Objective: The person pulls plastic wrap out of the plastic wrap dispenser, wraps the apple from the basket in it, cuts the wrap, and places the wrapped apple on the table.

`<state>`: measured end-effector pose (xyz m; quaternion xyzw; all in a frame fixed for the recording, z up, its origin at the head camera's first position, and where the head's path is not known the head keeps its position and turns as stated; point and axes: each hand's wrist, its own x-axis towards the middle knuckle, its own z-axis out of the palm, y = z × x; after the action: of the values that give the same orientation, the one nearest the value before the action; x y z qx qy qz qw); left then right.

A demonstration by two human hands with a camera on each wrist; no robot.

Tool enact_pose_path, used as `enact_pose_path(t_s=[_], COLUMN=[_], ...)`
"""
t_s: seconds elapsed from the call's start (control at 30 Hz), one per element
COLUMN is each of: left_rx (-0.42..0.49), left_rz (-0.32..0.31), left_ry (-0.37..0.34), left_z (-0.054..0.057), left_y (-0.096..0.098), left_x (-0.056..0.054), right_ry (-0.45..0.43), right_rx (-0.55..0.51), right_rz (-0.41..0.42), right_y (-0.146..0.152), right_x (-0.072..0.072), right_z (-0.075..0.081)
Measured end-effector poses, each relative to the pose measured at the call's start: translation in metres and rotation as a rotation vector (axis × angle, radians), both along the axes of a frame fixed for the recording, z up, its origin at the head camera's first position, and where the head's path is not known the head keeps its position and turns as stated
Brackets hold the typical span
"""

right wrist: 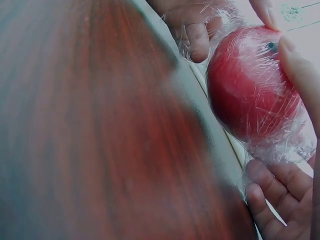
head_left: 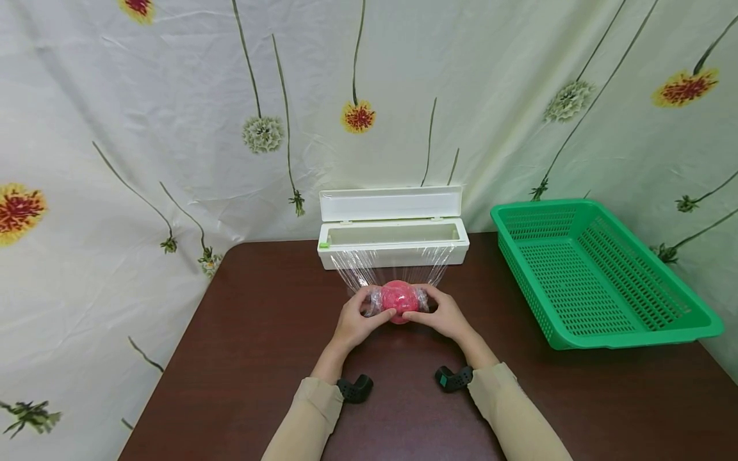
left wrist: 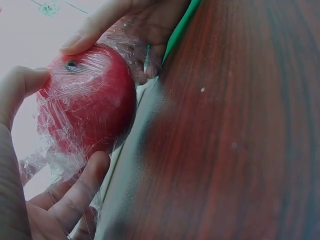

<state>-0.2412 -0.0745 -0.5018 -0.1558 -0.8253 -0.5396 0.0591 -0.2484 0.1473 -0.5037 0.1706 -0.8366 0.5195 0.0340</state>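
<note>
A red apple, wrapped in clear plastic film, is held between both hands above the table. My left hand grips it from the left, thumb on the near side and fingers around the bunched film. From the right, my right hand grips it the same way, the two thumb tips almost meeting. In the left wrist view, wrinkled film covers the apple and its dark stem spot. Stretched cling film runs from the apple back to the white dispenser box, whose lid stands up.
A green plastic basket stands at the right of the dark wood table. Behind the table hangs a white cloth printed with flowers. The dispenser's raised lid is against the cloth. Black bands sit at both wrists.
</note>
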Motion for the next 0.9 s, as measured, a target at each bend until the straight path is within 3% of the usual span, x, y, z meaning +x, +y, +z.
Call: enact_pose_path(t_s=[0.33,0.7,0.9], left_rx=[-0.016,-0.063,-0.073], left_rz=[0.032,0.07,0.089], left_ry=[-0.023,-0.001,-0.044], left_z=[0.0014,0.0,-0.0003], left_y=[0.0008,0.0016,0.0031], left_x=[0.0006,-0.0008,-0.0033], right_ry=[-0.029,-0.058,-0.039], right_rx=[0.003,0.042,0.063], right_rz=[0.004,-0.034,-0.06], right_y=[0.0008,-0.0011,-0.0029], right_x=[0.0011,0.0002,-0.0027], right_z=[0.0007,0.0008,-0.0008])
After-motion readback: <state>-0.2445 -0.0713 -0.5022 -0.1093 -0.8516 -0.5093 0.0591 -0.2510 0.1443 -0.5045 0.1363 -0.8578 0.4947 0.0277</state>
